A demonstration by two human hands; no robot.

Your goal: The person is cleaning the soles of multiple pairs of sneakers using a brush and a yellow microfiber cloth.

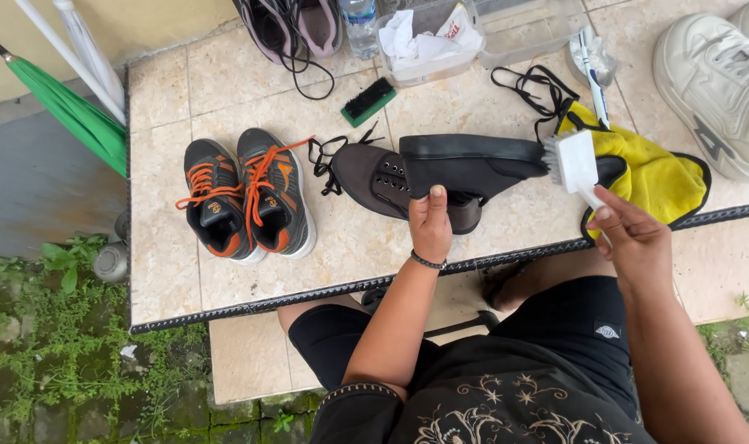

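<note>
My left hand [430, 224] grips a black shoe [471, 164] tilted on its side, its sole edge facing up, above the tiled ledge [177, 271]. A second dark shoe [374, 178] with loose black laces lies under it. My right hand [631, 234] holds a white brush [572, 162] by its handle, bristles touching the toe end of the held shoe. A yellow cloth [658, 174] lies just beyond the brush.
A grey pair with orange laces [247, 197] stands at left. At the back are a green-backed brush [368, 102], a clear tub with tissue [428, 45], a water bottle [360, 25], dark sneakers [296, 29]. A white sneaker [716, 82] sits right, a green broom [66, 111] left.
</note>
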